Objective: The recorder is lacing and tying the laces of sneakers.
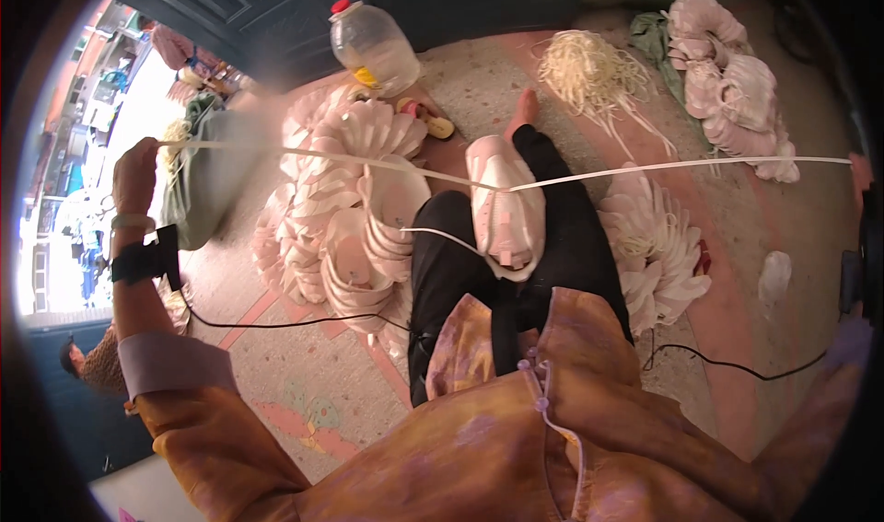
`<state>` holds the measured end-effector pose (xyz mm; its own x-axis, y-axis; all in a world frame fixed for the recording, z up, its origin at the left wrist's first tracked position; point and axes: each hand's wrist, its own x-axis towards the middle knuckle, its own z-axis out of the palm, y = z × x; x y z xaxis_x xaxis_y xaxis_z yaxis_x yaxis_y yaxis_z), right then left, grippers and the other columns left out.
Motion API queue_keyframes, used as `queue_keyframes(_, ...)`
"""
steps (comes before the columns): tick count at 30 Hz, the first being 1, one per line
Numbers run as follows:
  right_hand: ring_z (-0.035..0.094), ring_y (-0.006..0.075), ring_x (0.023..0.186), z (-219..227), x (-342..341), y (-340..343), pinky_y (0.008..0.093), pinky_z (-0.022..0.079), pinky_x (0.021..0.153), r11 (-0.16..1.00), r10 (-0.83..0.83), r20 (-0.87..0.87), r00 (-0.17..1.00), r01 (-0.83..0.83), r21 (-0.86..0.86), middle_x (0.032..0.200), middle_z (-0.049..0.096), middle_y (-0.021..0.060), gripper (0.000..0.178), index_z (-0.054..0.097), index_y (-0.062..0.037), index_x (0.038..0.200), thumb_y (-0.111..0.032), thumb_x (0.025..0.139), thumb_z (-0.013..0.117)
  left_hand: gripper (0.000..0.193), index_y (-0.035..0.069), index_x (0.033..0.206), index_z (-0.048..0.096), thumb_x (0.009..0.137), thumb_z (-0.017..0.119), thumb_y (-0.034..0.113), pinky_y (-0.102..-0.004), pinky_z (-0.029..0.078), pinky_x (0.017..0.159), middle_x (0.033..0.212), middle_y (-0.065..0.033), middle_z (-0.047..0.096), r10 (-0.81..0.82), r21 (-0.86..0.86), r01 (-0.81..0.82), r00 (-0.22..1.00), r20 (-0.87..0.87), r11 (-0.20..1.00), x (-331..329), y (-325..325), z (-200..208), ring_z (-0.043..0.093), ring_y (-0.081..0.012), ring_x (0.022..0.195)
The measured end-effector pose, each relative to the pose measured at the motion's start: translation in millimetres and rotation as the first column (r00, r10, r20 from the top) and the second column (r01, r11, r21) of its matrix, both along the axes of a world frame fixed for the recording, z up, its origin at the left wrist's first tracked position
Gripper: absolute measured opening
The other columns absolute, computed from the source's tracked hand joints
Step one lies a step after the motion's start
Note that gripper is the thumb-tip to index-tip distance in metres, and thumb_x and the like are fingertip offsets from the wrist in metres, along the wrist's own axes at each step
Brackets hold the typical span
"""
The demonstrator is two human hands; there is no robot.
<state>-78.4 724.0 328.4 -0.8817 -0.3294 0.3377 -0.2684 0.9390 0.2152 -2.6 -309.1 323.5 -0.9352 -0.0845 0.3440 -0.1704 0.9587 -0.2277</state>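
A pale pinkish-white shoe upper [495, 177] lies across my lap between my thighs. From its throat a flat white shoelace [681, 166] stretches out taut to both sides. Far out to the left, my left hand [136, 179] is closed in a fist around one end. My right hand [862, 179] is at the far right edge, mostly cut off by the rim; the other stretch of lace runs into its fingers. A shorter white lace end [440, 235] curves over my left thigh from the upper.
Stacked shoe uppers [322, 168] stand on the floor at my left, more uppers [649, 246] at my right. Further off are a bundle of laces [589, 66], a red-capped plastic jug [373, 48] and another upper pile [732, 89]. Black cables [285, 322] trail from both wrists.
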Motion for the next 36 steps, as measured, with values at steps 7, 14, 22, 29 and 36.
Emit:
queue_keyframes(7, 0.045, 0.0057, 0.055, -17.6, 23.3, -146.2, 0.0225, 0.039, 0.048, 0.813, -0.116, 0.39, 0.913, 0.313, -0.49, 0.068, 0.051, -0.0008, 0.011, 0.055, -0.0054, 0.093, -0.01, 0.084, 0.052, 0.028, 0.008, 0.094, 0.063, 0.088, 0.045, 0.029, -0.0243, 0.03, 0.035, 0.055, 0.0001, 0.045, 0.156, 0.477, -0.132, 0.988, -0.011, 0.869, 15.7, -93.2, -15.9, 0.038, -0.0082, 0.039)
queue_keyframes(14, 0.044, 0.0015, 0.047, -27.4, 48.7, -312.4, 0.0167, 0.036, 0.043, 0.584, 0.293, 0.667, 0.684, 0.424, -0.692, 0.058, 0.05, -0.0035, 0.013, 0.059, -0.0042, 0.088, -0.016, 0.086, 0.055, 0.037, 0.005, 0.119, 0.05, 0.082, 0.05, 0.001, -0.0164, 0.024, 0.042, 0.058, 0.0101, 0.041, -0.362, 0.985, 0.123, 0.929, -0.072, 0.119, -1.1, 162.2, -69.6, 0.033, 0.0003, 0.049)
queue_keyframes(22, 0.046, 0.0039, 0.057, -65.5, 57.8, -441.4, 0.0163, 0.039, 0.053, 0.415, 0.824, 0.52, 0.226, 0.384, -0.825, 0.074, 0.053, 0.0001, 0.027, 0.046, -0.0009, 0.114, -0.011, 0.09, 0.047, 0.024, 0.006, 0.111, 0.056, 0.088, 0.051, 0.006, -0.0154, 0.033, 0.05, 0.069, 0.0046, 0.052, -0.559, 0.891, -0.123, 0.814, -0.161, -0.436, 33.8, 372.1, -110.3, 0.043, -0.0004, 0.059)
queue_keyframes(29, 0.049, 0.0058, 0.054, -72.5, 68.2, -474.6, 0.0178, 0.039, 0.048, 0.472, 0.803, 0.554, 0.22, 0.332, -0.817, 0.071, 0.054, 0.0033, 0.019, 0.041, -0.003, 0.102, -0.013, 0.089, 0.05, 0.018, 0.002, 0.101, 0.059, 0.088, 0.054, 0.013, -0.0179, 0.039, 0.054, 0.069, 0.0044, 0.054, -0.559, 0.907, -0.158, 0.823, -0.097, -0.39, 45.3, 374.6, -110.1, 0.048, -0.0025, 0.063)
queue_keyframes(36, 0.052, 0.0093, 0.06, -90.9, 73.7, -477.7, 0.022, 0.042, 0.052, 0.305, 0.812, 0.436, 0.388, 0.355, -0.884, 0.076, 0.054, 0.0049, 0.019, 0.045, -0.004, 0.097, -0.014, 0.085, 0.057, 0.012, 0.001, 0.09, 0.06, 0.088, 0.053, 0.011, -0.0178, 0.038, 0.053, 0.067, 0.0046, 0.053, -0.534, 0.904, -0.141, 0.839, -0.107, -0.403, 50.1, 377.0, -116.3, 0.047, -0.0023, 0.06)
